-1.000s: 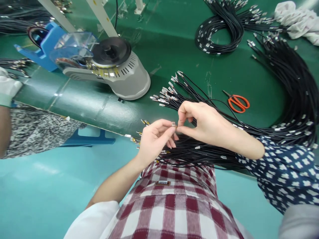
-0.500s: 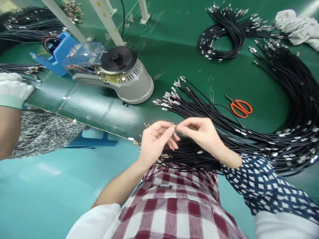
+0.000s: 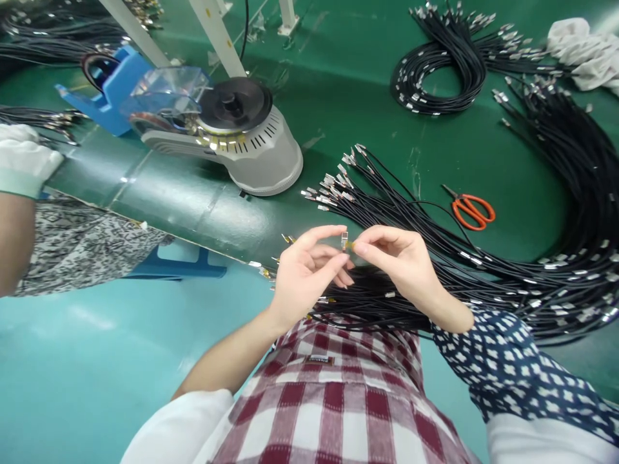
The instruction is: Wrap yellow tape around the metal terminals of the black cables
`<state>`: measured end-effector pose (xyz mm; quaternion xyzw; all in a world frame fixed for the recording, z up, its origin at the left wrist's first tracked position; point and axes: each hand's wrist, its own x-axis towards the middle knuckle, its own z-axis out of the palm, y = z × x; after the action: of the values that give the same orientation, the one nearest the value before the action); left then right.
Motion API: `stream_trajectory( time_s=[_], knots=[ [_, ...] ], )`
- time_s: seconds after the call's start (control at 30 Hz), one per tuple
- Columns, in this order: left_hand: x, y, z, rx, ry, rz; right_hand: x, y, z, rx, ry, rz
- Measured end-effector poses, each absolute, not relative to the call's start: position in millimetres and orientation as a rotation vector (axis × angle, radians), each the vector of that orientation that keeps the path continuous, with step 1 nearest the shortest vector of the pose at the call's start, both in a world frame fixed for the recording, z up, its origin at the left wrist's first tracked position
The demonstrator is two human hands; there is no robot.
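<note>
Between my two hands is a small metal connector [image 3: 344,240] with a bit of yellow tape [image 3: 351,245] at its side. My left hand [image 3: 309,267] has thumb and forefinger around the connector, other fingers curled below. The thumb and forefinger of my right hand [image 3: 396,258] pinch the yellow tape. Black cables [image 3: 387,299] run under both hands. Their silvery ends [image 3: 333,187] fan out on the green table beyond my hands.
A grey tape dispenser [image 3: 264,154] and a blue tape holder [image 3: 113,90] stand at the left. Orange-handled scissors [image 3: 471,209] lie to the right, near a coiled cable bundle [image 3: 435,77]. At far left is another person's gloved hand [image 3: 24,158].
The connector now stands more upright and exposed between my left thumb and forefinger, which have parted a little. Both hands have shifted slightly right in the view.
</note>
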<state>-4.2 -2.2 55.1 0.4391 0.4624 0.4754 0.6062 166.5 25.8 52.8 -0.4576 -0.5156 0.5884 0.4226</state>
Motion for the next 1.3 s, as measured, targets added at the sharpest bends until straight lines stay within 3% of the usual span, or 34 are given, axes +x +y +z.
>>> stream_trajectory(
  time_s=[0.13, 0.47, 1.3],
  knots=[
    [-4, -3, 56, 1.009, 1.081, 1.099, 167, 26, 51, -1.158, -1.322, 1.365],
    [-3, -5, 58, 1.023, 1.086, 1.076, 161, 26, 52, -1.130, -1.264, 1.571],
    [-2, -5, 60, 1.009, 1.114, 1.060, 154, 22, 53, -1.200, -1.284, 1.505]
  ],
)
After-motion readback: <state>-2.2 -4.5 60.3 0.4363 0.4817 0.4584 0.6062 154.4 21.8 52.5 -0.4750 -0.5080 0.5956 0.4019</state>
